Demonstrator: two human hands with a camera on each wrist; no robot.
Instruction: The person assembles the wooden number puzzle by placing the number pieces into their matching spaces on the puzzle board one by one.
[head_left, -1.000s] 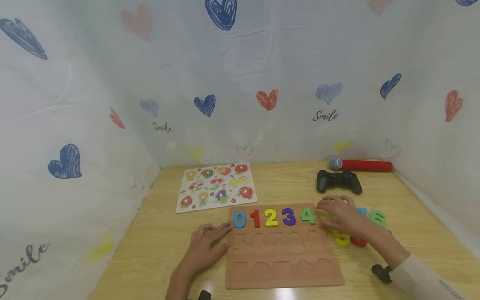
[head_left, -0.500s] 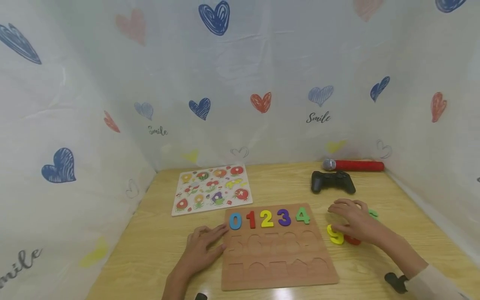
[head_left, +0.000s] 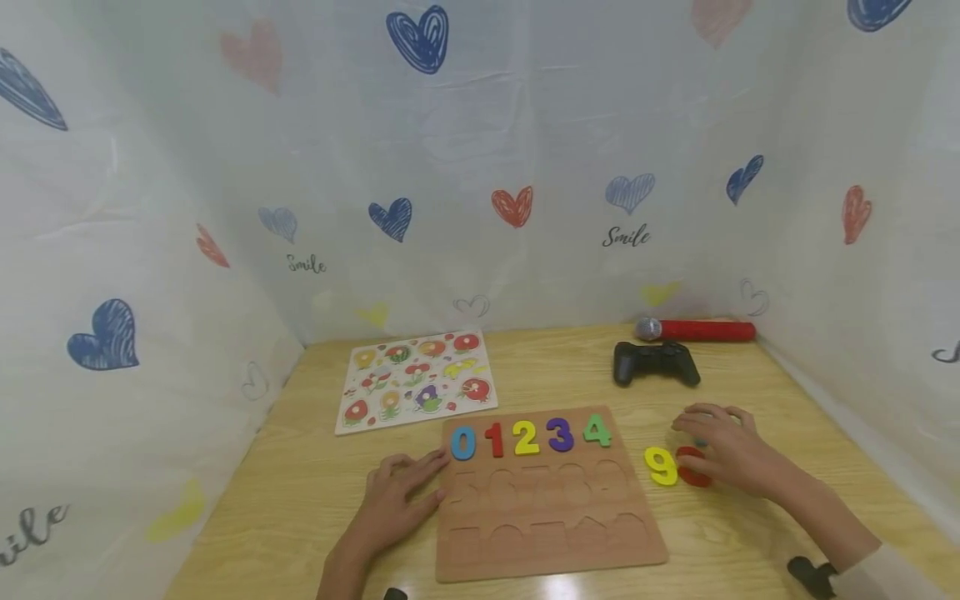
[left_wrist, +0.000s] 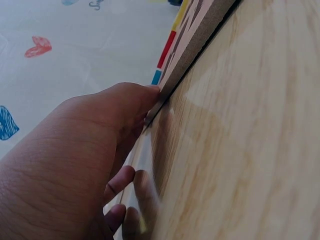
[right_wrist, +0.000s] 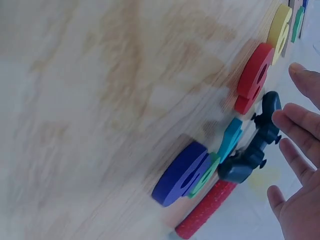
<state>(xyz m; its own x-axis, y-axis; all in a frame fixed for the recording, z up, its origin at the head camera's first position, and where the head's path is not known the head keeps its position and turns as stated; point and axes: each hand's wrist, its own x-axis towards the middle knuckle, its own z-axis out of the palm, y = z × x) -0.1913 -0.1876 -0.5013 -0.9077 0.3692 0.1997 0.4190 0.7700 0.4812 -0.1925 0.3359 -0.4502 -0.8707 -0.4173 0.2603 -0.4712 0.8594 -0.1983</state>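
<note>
A brown wooden number board (head_left: 547,508) lies on the table with 0, 1, 2, 3 and green 4 (head_left: 597,431) along its top row. My left hand (head_left: 392,504) rests at the board's left edge, its fingertips touching it. To the right of the board, my right hand (head_left: 727,450) hovers over loose number pieces with its fingers apart, holding nothing. A yellow 9 (head_left: 662,467) and a red piece (head_left: 693,467), partly under the hand, lie there. In the right wrist view, purple (right_wrist: 180,175), green (right_wrist: 205,175) and light-blue (right_wrist: 230,140) pieces also show.
A fruit picture board (head_left: 416,383) lies at the back left. At the back right are a black game controller (head_left: 655,362) and a red microphone (head_left: 697,331). A white curtain (head_left: 450,167) printed with hearts surrounds the table.
My right hand has moved right, from beside the green 4 to above the loose pieces, uncovering the yellow 9. My left hand stays at the board's edge. The head view has shifted slightly.
</note>
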